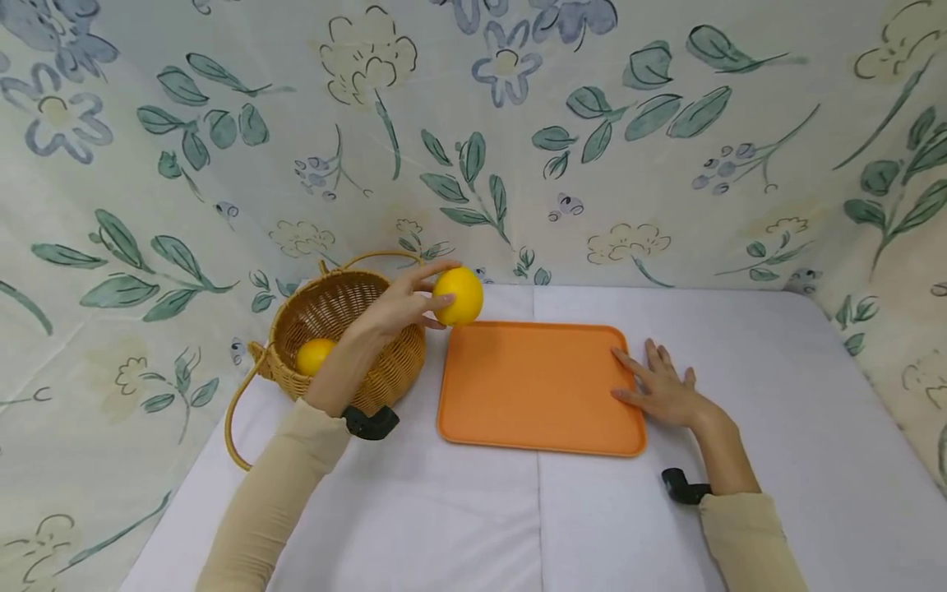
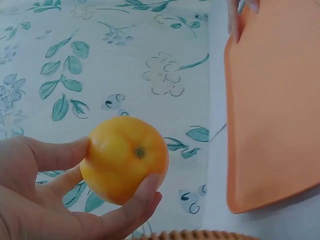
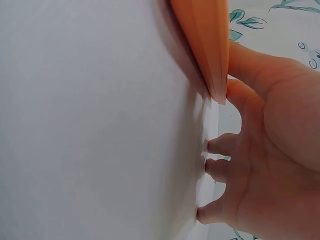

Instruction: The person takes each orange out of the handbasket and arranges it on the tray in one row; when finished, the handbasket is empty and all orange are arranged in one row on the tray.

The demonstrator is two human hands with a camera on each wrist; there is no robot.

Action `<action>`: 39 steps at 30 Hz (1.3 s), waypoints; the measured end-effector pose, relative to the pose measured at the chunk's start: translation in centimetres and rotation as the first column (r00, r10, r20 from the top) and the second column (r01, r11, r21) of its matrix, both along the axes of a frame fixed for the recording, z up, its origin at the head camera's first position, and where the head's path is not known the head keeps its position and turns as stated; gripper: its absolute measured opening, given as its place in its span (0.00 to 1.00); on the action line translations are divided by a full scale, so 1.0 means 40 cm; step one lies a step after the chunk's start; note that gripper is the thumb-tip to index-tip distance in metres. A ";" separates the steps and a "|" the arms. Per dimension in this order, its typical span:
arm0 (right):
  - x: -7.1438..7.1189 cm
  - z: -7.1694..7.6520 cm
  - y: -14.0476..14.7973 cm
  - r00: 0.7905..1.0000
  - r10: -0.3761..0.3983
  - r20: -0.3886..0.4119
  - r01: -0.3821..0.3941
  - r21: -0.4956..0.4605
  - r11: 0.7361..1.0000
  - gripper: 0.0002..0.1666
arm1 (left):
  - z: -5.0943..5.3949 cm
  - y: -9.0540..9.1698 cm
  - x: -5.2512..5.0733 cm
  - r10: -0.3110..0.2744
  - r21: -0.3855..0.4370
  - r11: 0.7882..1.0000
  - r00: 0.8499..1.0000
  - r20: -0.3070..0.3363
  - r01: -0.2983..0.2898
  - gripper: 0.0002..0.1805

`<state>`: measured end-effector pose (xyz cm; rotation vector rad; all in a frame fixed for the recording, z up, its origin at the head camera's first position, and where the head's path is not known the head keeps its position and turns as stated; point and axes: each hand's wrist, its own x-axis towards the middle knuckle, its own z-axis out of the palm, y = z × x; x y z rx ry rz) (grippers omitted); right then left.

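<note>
My left hand pinches a yellow-orange fruit between thumb and fingers, held up near the tray's back left corner. In the left wrist view the fruit shows its stem spot, with the left hand around its lower and left sides. An orange tray lies flat on the white cloth. My right hand rests at its right edge with fingers spread; in the right wrist view, the fingertips of this hand meet the cloth beside the tray.
A wicker basket stands left of the tray, partly behind the left forearm, with another yellow fruit inside. Its handles stick out at the back and at the front left. A floral cloth hangs behind the table.
</note>
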<state>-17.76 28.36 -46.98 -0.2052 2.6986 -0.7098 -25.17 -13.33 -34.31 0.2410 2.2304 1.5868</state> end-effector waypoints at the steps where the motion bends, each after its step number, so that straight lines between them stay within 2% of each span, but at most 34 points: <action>1: 0.000 -0.001 0.000 1.000 0.000 0.001 0.000 0.001 1.000 0.52 | -0.015 0.013 0.000 0.009 -0.008 1.000 1.000 0.003 -0.009 0.31; 6: -0.002 -0.006 0.000 1.000 -0.002 0.005 0.002 -0.001 1.000 0.53 | -0.082 0.063 0.001 0.037 -0.058 0.998 0.999 0.026 -0.036 0.31; 9: -0.003 -0.005 -0.002 1.000 0.000 0.007 0.000 -0.004 1.000 0.53 | -0.120 0.083 0.001 0.083 -0.064 0.995 0.996 0.043 -0.080 0.31; 13: -0.003 -0.002 -0.006 1.000 0.013 0.005 -0.013 0.000 1.000 0.52 | -0.166 0.100 0.005 0.144 -0.086 0.986 0.989 0.037 -0.141 0.31; 16: -0.003 0.001 -0.008 1.000 0.020 0.002 -0.020 -0.002 1.000 0.51 | -0.191 0.105 0.008 0.155 -0.107 0.983 0.988 0.019 -0.152 0.31; 23: -0.007 0.005 -0.007 1.000 0.023 -0.001 -0.023 0.006 1.000 0.51 | -0.211 0.104 0.011 0.140 -0.087 0.986 0.990 -0.001 -0.139 0.32; 28: -0.006 0.004 -0.005 1.000 0.023 -0.002 -0.023 0.007 1.000 0.51 | -0.216 0.110 0.011 0.131 -0.121 0.983 0.991 -0.041 -0.135 0.33; 34: -0.004 0.002 -0.002 1.000 0.016 0.001 -0.016 0.013 1.000 0.51 | -0.233 0.118 0.012 0.159 -0.240 0.951 0.974 -0.161 -0.194 0.36; 39: -0.002 0.000 0.001 1.000 0.011 0.002 -0.011 0.008 1.000 0.51 | -0.235 0.123 0.016 0.176 -0.232 0.948 0.966 -0.191 -0.219 0.34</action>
